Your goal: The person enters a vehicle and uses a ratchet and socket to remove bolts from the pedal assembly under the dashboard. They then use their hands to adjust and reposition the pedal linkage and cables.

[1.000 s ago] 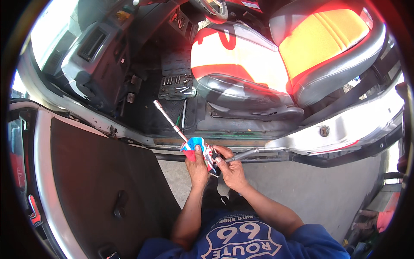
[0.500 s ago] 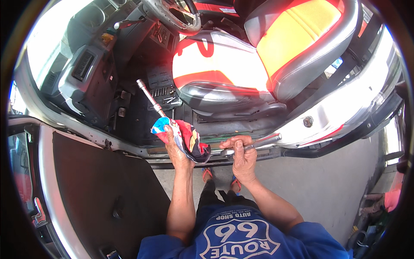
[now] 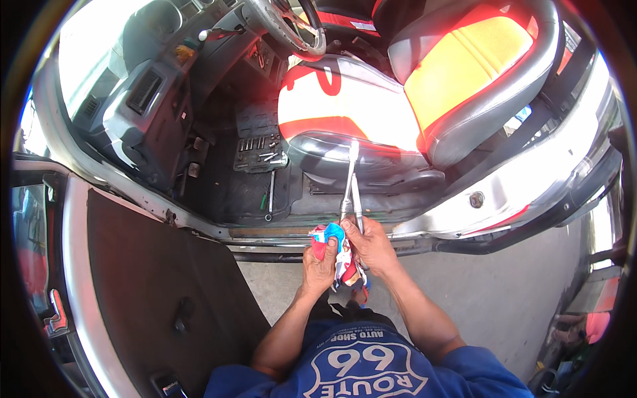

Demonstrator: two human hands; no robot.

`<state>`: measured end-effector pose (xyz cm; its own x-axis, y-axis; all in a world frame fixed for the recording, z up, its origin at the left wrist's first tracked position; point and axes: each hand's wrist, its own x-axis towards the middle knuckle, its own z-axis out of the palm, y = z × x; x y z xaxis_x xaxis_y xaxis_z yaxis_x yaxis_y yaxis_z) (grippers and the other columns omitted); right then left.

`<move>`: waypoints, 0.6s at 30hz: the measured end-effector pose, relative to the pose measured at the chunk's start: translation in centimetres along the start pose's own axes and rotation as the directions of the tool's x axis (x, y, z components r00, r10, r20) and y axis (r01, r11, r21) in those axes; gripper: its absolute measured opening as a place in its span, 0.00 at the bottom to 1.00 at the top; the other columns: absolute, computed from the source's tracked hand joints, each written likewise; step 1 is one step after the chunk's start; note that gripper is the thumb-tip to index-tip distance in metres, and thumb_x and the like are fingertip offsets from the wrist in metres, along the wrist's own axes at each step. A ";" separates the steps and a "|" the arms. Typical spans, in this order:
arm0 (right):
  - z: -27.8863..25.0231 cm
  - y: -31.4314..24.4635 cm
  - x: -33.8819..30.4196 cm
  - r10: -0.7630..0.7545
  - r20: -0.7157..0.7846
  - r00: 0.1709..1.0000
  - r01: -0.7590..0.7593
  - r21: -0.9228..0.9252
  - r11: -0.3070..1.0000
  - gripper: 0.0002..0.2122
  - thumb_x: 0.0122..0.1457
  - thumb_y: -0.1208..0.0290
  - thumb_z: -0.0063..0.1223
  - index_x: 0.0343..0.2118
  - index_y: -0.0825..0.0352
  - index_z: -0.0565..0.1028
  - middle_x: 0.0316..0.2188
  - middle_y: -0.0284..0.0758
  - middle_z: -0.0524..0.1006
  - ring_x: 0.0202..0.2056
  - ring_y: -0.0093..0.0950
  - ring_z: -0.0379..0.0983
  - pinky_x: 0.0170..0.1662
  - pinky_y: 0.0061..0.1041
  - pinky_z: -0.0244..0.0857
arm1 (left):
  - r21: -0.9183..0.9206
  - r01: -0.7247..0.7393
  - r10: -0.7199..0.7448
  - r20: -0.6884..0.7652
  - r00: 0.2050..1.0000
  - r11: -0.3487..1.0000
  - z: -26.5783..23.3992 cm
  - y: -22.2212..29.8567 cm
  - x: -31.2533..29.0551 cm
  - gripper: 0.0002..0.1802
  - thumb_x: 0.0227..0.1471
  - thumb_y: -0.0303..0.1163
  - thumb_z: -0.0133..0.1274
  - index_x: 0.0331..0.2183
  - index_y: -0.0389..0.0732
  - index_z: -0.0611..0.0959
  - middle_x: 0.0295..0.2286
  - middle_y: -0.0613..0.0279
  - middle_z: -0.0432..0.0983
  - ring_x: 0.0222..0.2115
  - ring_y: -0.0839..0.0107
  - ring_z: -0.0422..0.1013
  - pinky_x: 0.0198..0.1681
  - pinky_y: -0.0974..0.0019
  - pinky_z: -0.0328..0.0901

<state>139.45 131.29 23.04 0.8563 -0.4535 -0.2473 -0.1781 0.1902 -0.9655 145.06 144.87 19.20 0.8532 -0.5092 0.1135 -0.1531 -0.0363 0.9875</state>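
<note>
In front of the vehicle's door sill, my left hand point(image 3: 320, 266) is closed on a crumpled multicoloured cloth point(image 3: 344, 260) of red, blue, white and black. Beside it, my right hand point(image 3: 374, 248) grips two slim metal tools, and its fingers lie against the cloth. One is an extension bar point(image 3: 348, 184), pointing up and away from me with a socket-like end. The other is a ratchet point(image 3: 357, 199), its handle close alongside; its lower end is partly hidden by my hand and the cloth.
An open socket case point(image 3: 255, 152) lies on the vehicle floor, near a long wrench point(image 3: 271, 192) and a green-handled tool point(image 3: 263, 201). Beyond the sill stands the driver's seat point(image 3: 345, 106), with the steering wheel point(image 3: 292, 30) past it. The open door point(image 3: 159, 278) is at my left.
Both hands have come together. The extension bar, earlier in my left hand with the cloth, now stands in my right hand with the ratchet. The ratchet has swung to point away from me.
</note>
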 end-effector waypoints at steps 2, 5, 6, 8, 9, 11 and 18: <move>-0.2 0.6 -0.7 0.071 0.045 0.996 -0.073 0.029 0.997 0.11 0.69 0.64 0.56 0.42 0.68 0.80 0.21 0.24 0.73 0.19 0.13 0.65 0.23 0.20 0.62 | 0.026 0.094 -0.095 0.024 0.995 0.995 0.0 -1.2 -0.4 0.31 0.69 0.56 0.41 0.32 0.37 0.81 0.19 0.59 0.73 0.21 0.67 0.69 0.28 0.58 0.64; -0.2 1.8 -0.5 -0.026 -0.025 0.999 0.026 0.011 1.000 0.13 0.71 0.62 0.52 0.40 0.68 0.79 0.21 0.24 0.74 0.16 0.12 0.62 0.19 0.17 0.58 | 0.304 0.189 -0.263 0.224 0.939 0.934 -1.6 -2.4 0.6 0.35 0.69 0.60 0.37 0.38 0.36 0.82 0.25 0.57 0.78 0.29 0.67 0.75 0.34 0.60 0.68; -0.4 1.8 -0.6 -0.050 -0.051 0.997 0.051 0.020 0.999 0.14 0.71 0.61 0.51 0.40 0.68 0.79 0.22 0.24 0.74 0.16 0.12 0.62 0.19 0.16 0.58 | 0.158 0.262 -0.282 0.117 0.952 0.952 -1.8 -2.5 0.8 0.35 0.69 0.59 0.38 0.40 0.36 0.82 0.27 0.58 0.79 0.30 0.67 0.76 0.36 0.61 0.69; -0.5 0.7 -0.7 -0.032 -0.086 0.996 0.032 0.003 0.999 0.14 0.72 0.60 0.49 0.42 0.68 0.77 0.23 0.27 0.76 0.16 0.12 0.63 0.19 0.16 0.59 | -0.152 0.331 -0.347 -0.092 0.933 0.931 -2.2 -1.6 1.8 0.35 0.69 0.59 0.38 0.43 0.35 0.82 0.31 0.58 0.81 0.33 0.66 0.78 0.39 0.62 0.70; -1.0 0.5 -0.6 -0.033 -0.072 0.997 0.030 -0.045 0.999 0.14 0.72 0.59 0.49 0.43 0.68 0.76 0.24 0.27 0.76 0.16 0.13 0.63 0.19 0.17 0.60 | -0.233 0.375 -0.395 -0.047 0.917 0.897 -2.9 -0.8 2.3 0.34 0.69 0.57 0.40 0.47 0.34 0.81 0.36 0.59 0.82 0.36 0.67 0.79 0.43 0.65 0.71; -1.3 0.1 -0.6 -0.046 -0.037 0.998 0.039 -0.168 0.985 0.14 0.72 0.60 0.50 0.42 0.69 0.75 0.23 0.29 0.77 0.21 0.18 0.67 0.26 0.24 0.63 | -0.156 0.181 -0.174 0.059 0.983 0.971 -1.7 0.2 3.2 0.31 0.69 0.55 0.43 0.49 0.35 0.80 0.35 0.59 0.82 0.35 0.70 0.78 0.41 0.65 0.71; 0.0 -0.4 -3.2 0.046 0.223 0.974 -0.002 -0.190 0.982 0.17 0.69 0.65 0.55 0.56 0.69 0.72 0.27 0.31 0.77 0.22 0.18 0.66 0.28 0.25 0.65 | -0.571 0.267 -0.347 -0.035 0.937 0.776 1.6 1.2 4.7 0.14 0.68 0.44 0.52 0.43 0.43 0.80 0.28 0.72 0.78 0.22 0.83 0.70 0.27 0.74 0.66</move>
<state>136.79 132.70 24.23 0.9337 -0.2390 -0.2666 -0.2693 0.0219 -0.9628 148.11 141.05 20.73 0.8699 -0.4347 -0.2330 0.3936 0.3272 0.8591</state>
